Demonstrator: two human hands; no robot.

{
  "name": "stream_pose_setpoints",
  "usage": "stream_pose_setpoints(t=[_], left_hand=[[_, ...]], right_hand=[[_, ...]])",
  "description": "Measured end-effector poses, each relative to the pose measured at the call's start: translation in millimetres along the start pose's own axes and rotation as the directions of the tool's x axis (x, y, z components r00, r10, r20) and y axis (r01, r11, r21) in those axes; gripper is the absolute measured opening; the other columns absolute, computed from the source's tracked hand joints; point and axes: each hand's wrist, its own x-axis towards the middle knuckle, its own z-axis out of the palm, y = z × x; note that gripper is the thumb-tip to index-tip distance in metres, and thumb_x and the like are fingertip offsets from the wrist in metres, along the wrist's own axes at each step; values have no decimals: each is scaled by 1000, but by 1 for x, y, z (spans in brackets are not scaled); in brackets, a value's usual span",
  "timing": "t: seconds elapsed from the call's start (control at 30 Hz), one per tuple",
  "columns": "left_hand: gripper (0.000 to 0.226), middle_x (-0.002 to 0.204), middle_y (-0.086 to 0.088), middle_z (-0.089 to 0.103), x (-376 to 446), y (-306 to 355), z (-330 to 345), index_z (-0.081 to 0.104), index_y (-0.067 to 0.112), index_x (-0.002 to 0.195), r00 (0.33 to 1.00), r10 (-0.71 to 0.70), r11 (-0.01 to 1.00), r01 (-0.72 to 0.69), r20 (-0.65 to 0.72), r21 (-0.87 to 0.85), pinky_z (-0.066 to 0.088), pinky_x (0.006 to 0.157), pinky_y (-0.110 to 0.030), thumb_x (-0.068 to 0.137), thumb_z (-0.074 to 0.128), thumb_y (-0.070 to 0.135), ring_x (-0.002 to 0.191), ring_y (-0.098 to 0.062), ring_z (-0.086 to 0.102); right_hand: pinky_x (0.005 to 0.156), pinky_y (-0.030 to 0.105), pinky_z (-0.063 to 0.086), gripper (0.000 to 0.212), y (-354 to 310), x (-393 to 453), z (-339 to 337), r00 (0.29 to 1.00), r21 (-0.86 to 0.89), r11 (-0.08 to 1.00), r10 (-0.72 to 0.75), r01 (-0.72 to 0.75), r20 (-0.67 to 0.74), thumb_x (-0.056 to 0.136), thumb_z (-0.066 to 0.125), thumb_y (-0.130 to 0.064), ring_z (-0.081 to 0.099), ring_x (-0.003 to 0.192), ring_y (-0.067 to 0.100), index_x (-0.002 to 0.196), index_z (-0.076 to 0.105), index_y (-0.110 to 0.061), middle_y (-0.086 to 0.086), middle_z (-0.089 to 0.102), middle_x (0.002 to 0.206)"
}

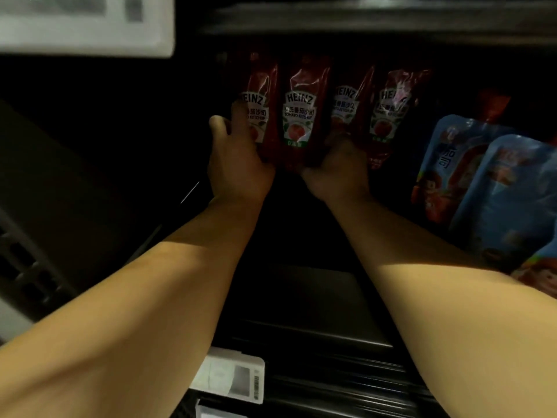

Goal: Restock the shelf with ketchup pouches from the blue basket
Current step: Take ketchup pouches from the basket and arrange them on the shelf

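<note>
Dim shelving fills the whole view, and a dark shelf (301, 297) runs away from the camera into shadow. Nearest the camera, on the shelf's front edge, sits a white price tag (232, 378) with a barcode. Both bare forearms reach over that edge toward the back.

Farther in, the left hand (238, 158) wraps around the lower part of the leftmost ketchup pouch (257, 110), fingers curled over its left side, so that grip is clamped on the pouch. Just beside it, the right hand (340, 167) meets the bottom of the pouches near the middle; its fingers are hidden behind the packs (too dark to read them), so I cannot tell whether that grip is closed or apart.

Between the two hands stands a second ketchup pouch (300, 113), upright, label facing forward. To its right are a third ketchup pouch (343, 107), partly hidden, and a fourth ketchup pouch (388, 116); the four stand in a row, touching or nearly so, near the back of the shelf.

Right of the row, blue pouches (482, 182) lean together along the shelf's side.

Overhead at upper left, a blurred white label (81, 22) hangs on the shelf above.
</note>
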Motion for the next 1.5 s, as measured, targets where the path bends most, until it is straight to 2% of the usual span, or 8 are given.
stream_pose_setpoints(t=[0.27, 0.37, 0.5, 0.6, 0.73, 1.0, 1.3, 1.5], left_hand=[[68, 125, -6, 49, 8, -8, 11, 39, 28, 143, 1000, 16, 1000, -16, -2, 10, 58, 85, -41, 83, 72, 32, 100, -23, 61], [65, 125, -6, 49, 9, -8, 9, 41, 26, 142, 1000, 6, 1000, -7, 18, 19, 58, 86, -42, 85, 71, 29, 100, -24, 61], [52, 118, -5, 51, 2, -2, 1, 49, 21, 129, 999, 3, 999, -1, 40, -45, 57, 82, -38, 85, 73, 34, 94, -19, 59], [40, 115, -11, 56, -7, 0, -14, 56, 9, 116, 1000, -7, 991, 9, 16, -130, 43, 78, -19, 85, 74, 26, 93, -18, 57], [19, 107, -15, 66, -23, -5, -41, 62, 4, 102, 992, -55, 991, 68, 118, -114, 33, 70, -17, 85, 67, 12, 102, -32, 63], [23, 123, -13, 66, -46, -2, -73, 67, 9, 112, 944, -121, 967, 182, 308, -177, 37, 83, -23, 90, 62, 12, 118, -33, 58], [24, 123, -10, 65, -57, 4, -76, 64, 17, 113, 875, -66, 977, 154, 480, -146, 40, 87, -25, 90, 60, 16, 117, -34, 57], [17, 101, 0, 73, -80, -3, -113, 73, 22, 100, 868, -28, 937, 196, 495, -291, 48, 83, -20, 84, 74, 16, 98, -22, 67]], right_hand=[[70, 0, 40, 39, 3, 17, 14, 999, 144, 989, -30, 35, -34, 87, 73, -4, 56, 111, 13, 123, 55, -8, 0, 60, 119], [87, 17, 46, 47, 4, 18, 15, 999, 117, 992, -35, 35, 2, 83, 79, -8, 58, 117, 17, 123, 54, -9, 4, 62, 128], [80, 15, 42, 38, 4, 10, 5, 999, 94, 995, -35, 39, -39, 80, 79, -9, 62, 105, 19, 108, 55, -16, 2, 65, 108], [80, 15, 38, 30, 3, -8, -10, 991, 110, 992, 79, -68, -106, 81, 70, -11, 61, 109, 23, 111, 62, -12, 5, 65, 110], [94, 29, 51, 19, -1, -35, -38, 944, 227, 947, 271, -227, -190, 83, 60, -9, 64, 110, 31, 78, 56, -27, 11, 69, 114], [98, 34, 48, 22, -9, -91, -70, 912, 184, 946, 311, -268, -269, 87, 57, 1, 64, 107, 31, 105, 69, 4, 17, 70, 110], [68, 26, 40, 12, -18, -181, -103, 904, -110, 943, 263, -315, -338, 80, 69, -22, 63, 79, 29, 83, 69, -11, 9, 70, 82], [74, 25, 49, 21, -20, -234, -146, 951, 251, 958, 197, -137, -236, 86, 64, 4, 59, 75, 11, 91, 62, -17, 2, 64, 83]])
